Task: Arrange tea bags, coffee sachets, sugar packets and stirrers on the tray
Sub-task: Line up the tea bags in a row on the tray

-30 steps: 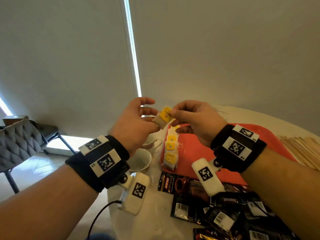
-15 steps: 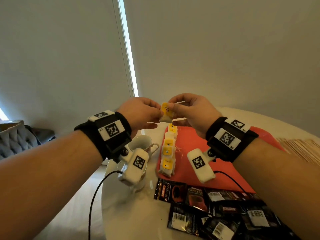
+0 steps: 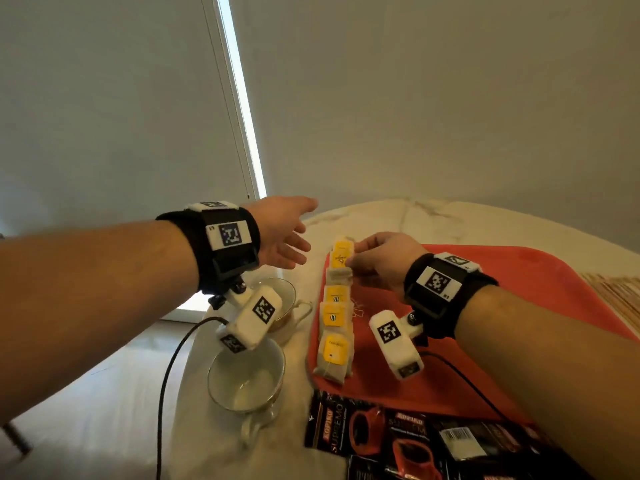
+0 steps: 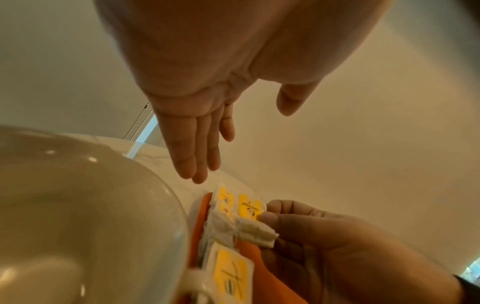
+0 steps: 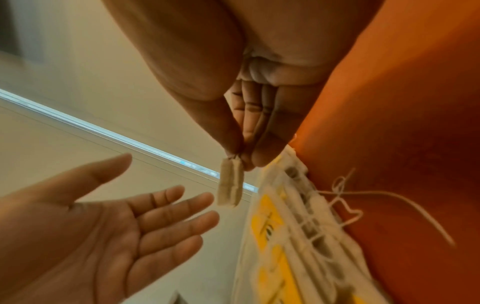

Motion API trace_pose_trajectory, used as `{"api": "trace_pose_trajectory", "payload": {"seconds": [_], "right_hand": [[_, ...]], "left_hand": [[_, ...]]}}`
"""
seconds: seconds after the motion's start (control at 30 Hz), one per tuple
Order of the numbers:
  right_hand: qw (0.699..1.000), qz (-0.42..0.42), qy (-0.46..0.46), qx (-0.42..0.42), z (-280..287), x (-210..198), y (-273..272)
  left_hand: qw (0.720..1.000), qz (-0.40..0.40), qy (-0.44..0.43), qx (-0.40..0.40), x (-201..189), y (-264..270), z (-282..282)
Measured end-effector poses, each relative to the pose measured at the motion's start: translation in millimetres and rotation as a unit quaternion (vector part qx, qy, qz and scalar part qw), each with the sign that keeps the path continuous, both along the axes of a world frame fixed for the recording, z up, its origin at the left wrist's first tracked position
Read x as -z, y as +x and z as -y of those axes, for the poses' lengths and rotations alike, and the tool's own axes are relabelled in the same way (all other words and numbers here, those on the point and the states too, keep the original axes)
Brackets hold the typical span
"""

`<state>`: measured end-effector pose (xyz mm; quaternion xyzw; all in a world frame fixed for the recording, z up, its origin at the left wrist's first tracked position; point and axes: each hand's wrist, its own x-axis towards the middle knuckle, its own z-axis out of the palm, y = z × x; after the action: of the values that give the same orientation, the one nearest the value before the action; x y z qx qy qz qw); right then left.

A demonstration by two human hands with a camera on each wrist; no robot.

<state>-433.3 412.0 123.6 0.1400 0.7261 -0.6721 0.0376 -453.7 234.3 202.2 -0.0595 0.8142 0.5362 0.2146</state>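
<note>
Glazed white ceramic at far left: two cups (image 3: 246, 377) on the marble-look table (image 3: 450, 216), smooth round rims, nothing in the near one.

Left hand (image 3: 282, 235) hovers above the far cup, palm flat, fingers straight and spread, holding nothing. It sits just left of the tea bag row, apart from it.

Tea bags (image 3: 334, 320): row of soft crinkled paper pouches with glossy yellow square tags, overlapping like shingles along the left edge of the red tray (image 3: 519, 289). Row's long axis runs near-to-far, away from the person. Loose white strings trail onto the tray beside it.

Right hand (image 3: 379, 263) is at the far end of that row, thumb and fingertips pinching one tea bag (image 3: 341, 256) by its right edge. Bag hangs thin-edge-on in the right wrist view, tag facing up toward the head camera. It looks just above or touching the row's far end; can't tell which.

Key relation, my read: the slot is directly below the held bag, so the right hand needs only a short drop in line with the row. Left hand isn't needed.

Tray is smooth plastic with a raised lip. Dark foil coffee sachets (image 3: 381, 434) lie flat on the table, at the tray's near edge. Pale wooden stirrers (image 3: 620, 292) at far right.
</note>
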Motion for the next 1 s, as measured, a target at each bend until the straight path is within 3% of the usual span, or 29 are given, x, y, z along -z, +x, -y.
{"api": "trace_pose_trajectory", "payload": {"seconds": [0.2,0.33,0.43,0.73,1.0], "right_hand": [[0.999,0.028,0.035,0.001,2,9,-12],[0.989,0.049,0.141,-0.010,-1,11,-11],[0.987,0.048,0.156,-0.017,-1,10,-5],[0.994,0.056,-0.082,0.036,-3,14,18],[0.988,0.067,-0.133,0.046,10,5,25]], "left_hand": [[0.998,0.025,-0.046,0.039,1,-17,-11],[0.995,0.039,-0.074,0.060,6,-22,-19],[0.992,0.045,-0.093,0.069,12,-26,-25],[0.990,0.044,-0.108,0.078,24,-34,-32],[0.986,0.046,-0.130,0.093,27,-38,-33]]}}
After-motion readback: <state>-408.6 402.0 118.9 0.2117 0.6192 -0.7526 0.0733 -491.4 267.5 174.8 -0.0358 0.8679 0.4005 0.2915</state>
